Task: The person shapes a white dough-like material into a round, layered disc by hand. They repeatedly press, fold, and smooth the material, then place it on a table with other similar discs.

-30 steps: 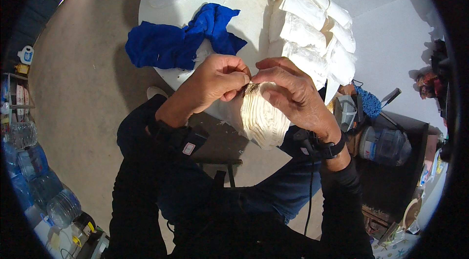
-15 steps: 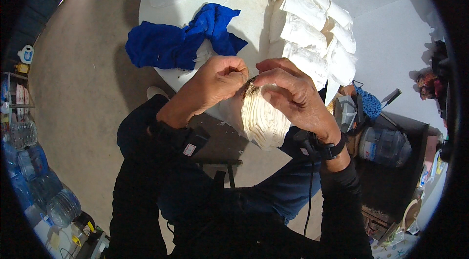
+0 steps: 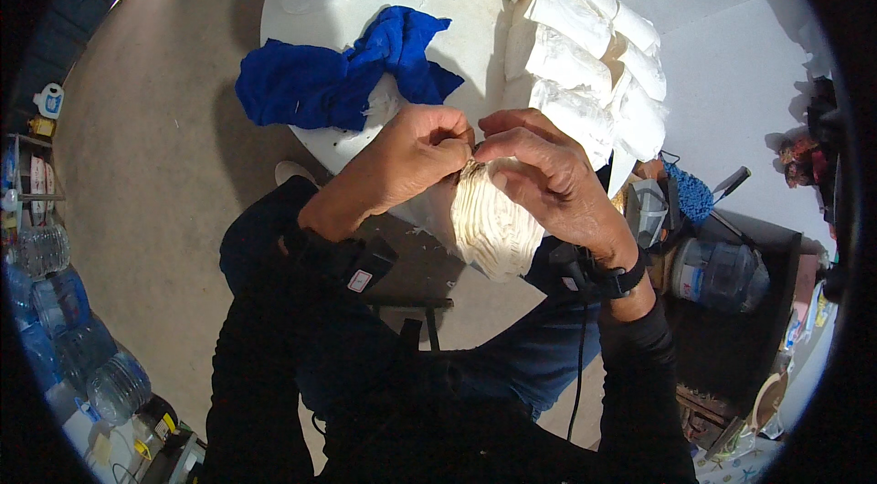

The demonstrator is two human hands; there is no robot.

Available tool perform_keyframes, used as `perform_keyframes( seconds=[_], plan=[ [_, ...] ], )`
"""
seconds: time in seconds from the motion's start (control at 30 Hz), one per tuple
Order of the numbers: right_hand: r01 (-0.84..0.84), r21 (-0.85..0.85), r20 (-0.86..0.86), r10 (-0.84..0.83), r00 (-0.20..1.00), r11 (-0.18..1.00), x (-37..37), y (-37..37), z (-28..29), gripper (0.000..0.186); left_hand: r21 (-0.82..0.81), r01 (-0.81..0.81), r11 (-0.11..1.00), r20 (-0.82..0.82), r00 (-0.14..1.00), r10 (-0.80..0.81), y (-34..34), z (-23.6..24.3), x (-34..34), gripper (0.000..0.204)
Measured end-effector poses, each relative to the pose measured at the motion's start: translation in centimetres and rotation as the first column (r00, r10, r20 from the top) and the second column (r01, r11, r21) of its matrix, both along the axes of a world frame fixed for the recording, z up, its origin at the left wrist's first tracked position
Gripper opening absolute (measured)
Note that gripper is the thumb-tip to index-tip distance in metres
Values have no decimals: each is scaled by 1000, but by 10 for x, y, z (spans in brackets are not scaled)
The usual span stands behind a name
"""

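Left hand (image 3: 416, 155) and right hand (image 3: 548, 178) meet at the top of the pleated cream cloth bundle (image 3: 493, 224), and from my remote seat I read both as pinched shut on its gathered neck, fingertips touching one another right at that point. The bundle hangs from that pinch, just off the near edge of the round white bench (image 3: 457, 36) and above the lap. Against the pictures from a second and half a second ago, very little has moved: the bundle sits in the same spot, the same pleats fan out below the grip. What I do see is the left thumb and forefinger working tighter over the neck, and the right fingers curled a little further round it. I judge that as fine work at the gathered end, a twist or a tie being snugged, though I cannot make out any thread or band between the fingers. On the bench beyond the bundle lies the crumpled blue cloth (image 3: 338, 78), well apart from both hands and unchanged. To the right of the blue cloth a row of white wrapped bundles (image 3: 585, 64) runs along the bench edge, near the right hand but not touching it; I take these as earlier finished pieces, so this one looks near its end
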State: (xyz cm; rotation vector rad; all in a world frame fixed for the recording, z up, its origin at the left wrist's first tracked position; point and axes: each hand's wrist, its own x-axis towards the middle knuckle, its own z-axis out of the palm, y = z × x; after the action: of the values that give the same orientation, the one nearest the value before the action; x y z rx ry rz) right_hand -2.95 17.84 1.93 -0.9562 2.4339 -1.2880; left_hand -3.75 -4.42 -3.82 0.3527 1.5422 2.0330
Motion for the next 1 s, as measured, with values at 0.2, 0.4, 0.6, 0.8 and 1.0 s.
perform_keyframes(
  seconds=[0.2, 0.4, 0.6, 0.8, 1.0],
  plan=[
    [-3, 5, 50, 3, 999, 1000, -1, 0, 0, 27, 27, -2, 1000, -7, 1000, 2, -2, -3, 0, 11],
    [-4, 7, 58, 3, 998, 1000, -2, -2, 3, 26, 61, 2, 998, 2, 1000, -2, -3, -4, 0, 12],
    [-36, 23, 73, 34, 997, 999, -4, -3, 5, 29, 42, 10, 999, -13, 1000, -10, -2, -4, 0, 11],
    [-31, 20, 89, 29, 996, 999, -3, -4, 7, 31, -5, 0, 1000, -38, 999, 0, -5, -4, 0, 10],
    [-22, 7, 108, 21, 994, 1000, -3, -4, 9, 30, 26, 42, 999, 24, 999, -43, -13, -2, 2, 10]
  ],
)
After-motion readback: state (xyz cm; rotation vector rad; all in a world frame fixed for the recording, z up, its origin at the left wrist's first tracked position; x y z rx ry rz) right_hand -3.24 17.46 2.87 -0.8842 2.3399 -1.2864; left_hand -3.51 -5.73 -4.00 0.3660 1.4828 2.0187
